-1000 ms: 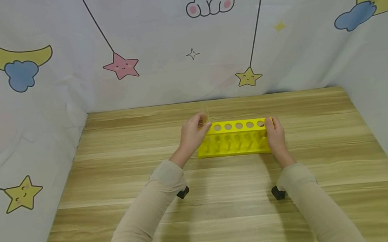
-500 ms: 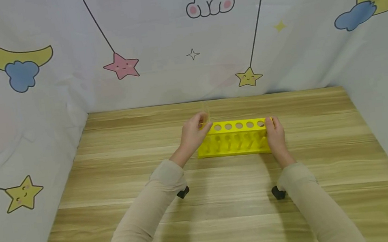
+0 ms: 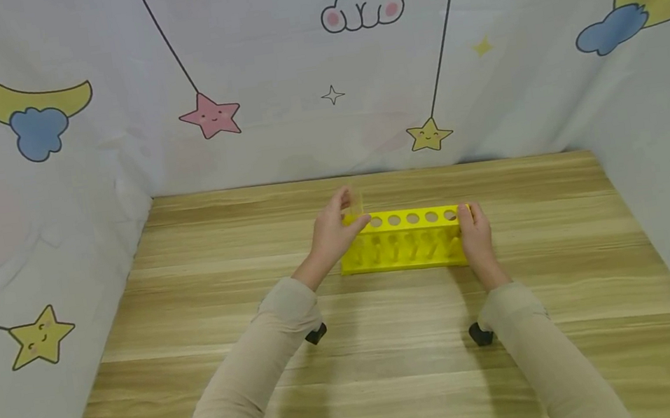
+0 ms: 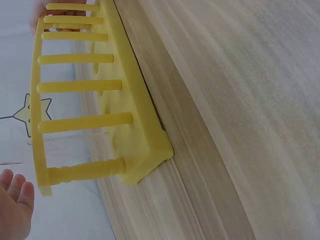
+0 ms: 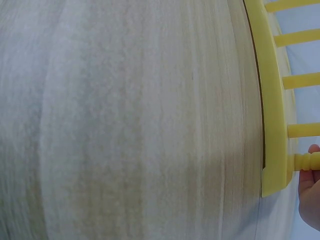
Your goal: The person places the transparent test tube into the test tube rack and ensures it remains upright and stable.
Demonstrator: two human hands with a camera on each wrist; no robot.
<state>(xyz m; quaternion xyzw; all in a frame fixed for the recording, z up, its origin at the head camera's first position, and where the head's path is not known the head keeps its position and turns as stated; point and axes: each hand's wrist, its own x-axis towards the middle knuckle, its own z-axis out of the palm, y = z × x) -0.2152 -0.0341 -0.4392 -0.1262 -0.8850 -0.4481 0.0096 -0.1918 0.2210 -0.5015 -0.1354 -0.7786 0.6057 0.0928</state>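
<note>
A yellow test tube rack (image 3: 414,228) stands on the wooden table, with a row of round holes along its top and pegs beneath. A clear test tube (image 3: 357,202) sticks up from the hole at its left end; it is faint and hard to make out. My left hand (image 3: 330,233) is beside that end, its fingers spread apart around the tube, and in the left wrist view the fingertips (image 4: 24,194) hold nothing. At the opposite end, my right hand (image 3: 477,236) grips the rack, thumb on top; the right wrist view shows fingers (image 5: 310,192) behind the end post.
The wood-grain table (image 3: 394,370) extends in front of the rack and to both sides. A white cloth (image 3: 300,136) printed with stars, moons and a bear hangs behind and at the sides. Black wrist devices (image 3: 481,334) show under both sleeves.
The left hand's fingers have loosened and spread away from the tube, which stays upright at the rack's left end. Right hand and rack have not visibly moved.
</note>
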